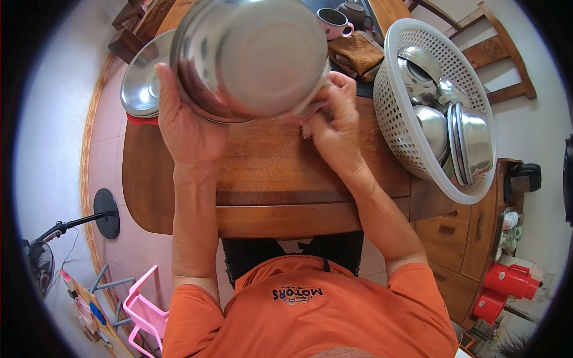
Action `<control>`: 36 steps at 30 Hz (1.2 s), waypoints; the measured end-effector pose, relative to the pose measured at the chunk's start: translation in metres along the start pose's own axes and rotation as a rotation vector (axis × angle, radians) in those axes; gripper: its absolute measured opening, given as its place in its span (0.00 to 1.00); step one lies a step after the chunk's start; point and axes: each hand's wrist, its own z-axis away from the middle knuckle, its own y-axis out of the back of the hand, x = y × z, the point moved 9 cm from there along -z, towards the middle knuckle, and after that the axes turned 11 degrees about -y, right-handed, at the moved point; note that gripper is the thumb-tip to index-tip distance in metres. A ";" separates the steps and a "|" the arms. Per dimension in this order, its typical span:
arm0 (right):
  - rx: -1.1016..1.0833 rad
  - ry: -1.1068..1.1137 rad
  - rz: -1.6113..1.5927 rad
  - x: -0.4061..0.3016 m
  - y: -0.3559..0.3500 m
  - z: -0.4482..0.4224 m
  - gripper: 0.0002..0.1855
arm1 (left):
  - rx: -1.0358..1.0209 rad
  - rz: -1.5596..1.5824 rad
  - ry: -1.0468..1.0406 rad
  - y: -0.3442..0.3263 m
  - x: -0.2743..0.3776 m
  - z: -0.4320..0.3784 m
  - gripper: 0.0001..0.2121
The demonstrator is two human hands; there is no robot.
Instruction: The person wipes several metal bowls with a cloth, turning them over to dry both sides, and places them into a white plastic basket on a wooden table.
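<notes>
A stainless steel bowl (pixel 268 58), its base facing me and slightly blurred, is held up above the wooden table (pixel 286 165). My left hand (pixel 190 121) grips its left rim, thumb on the outside. At the bowl's lower right, my right hand (pixel 335 121) holds a light cloth (pixel 311 112) against the rim; much of the cloth is hidden by fingers and bowl. Behind my left hand, stacked metal bowls or basins (pixel 143 85) rest on something red. A white plastic colander basket (pixel 394 129) at the right holds several metal bowls and lids or dishes (pixel 476 138).
Beyond the bowl are a pink mug (pixel 333 24), a dark teapot (pixel 353 13) and a folded brown cloth (pixel 358 51). Wooden chairs (pixel 497 49) stand past the table. A pink plastic stool (pixel 147 308) and a fan (pixel 42 264) are at lower left, red thermoses (pixel 510 279) at lower right.
</notes>
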 end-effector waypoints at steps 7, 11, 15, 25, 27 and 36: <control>0.041 -0.370 -0.711 0.022 0.023 -0.007 0.20 | -0.109 0.130 0.155 0.020 -0.013 -0.009 0.21; 0.047 -0.394 -0.792 0.025 0.027 -0.005 0.24 | -0.046 0.098 0.178 0.017 -0.014 -0.011 0.21; -0.013 -0.363 -0.777 0.012 0.024 -0.004 0.24 | -0.126 0.140 0.270 0.001 -0.020 -0.005 0.18; -0.252 -0.350 -0.876 -0.010 0.014 0.008 0.18 | -0.099 -0.527 0.104 0.019 -0.024 -0.005 0.23; -0.195 -0.346 -0.795 -0.004 0.024 0.006 0.17 | -0.048 -0.685 -0.002 0.016 -0.023 -0.003 0.26; -0.052 -0.244 -0.619 -0.016 0.024 0.007 0.22 | -0.573 -1.087 -0.395 -0.037 -0.022 0.017 0.52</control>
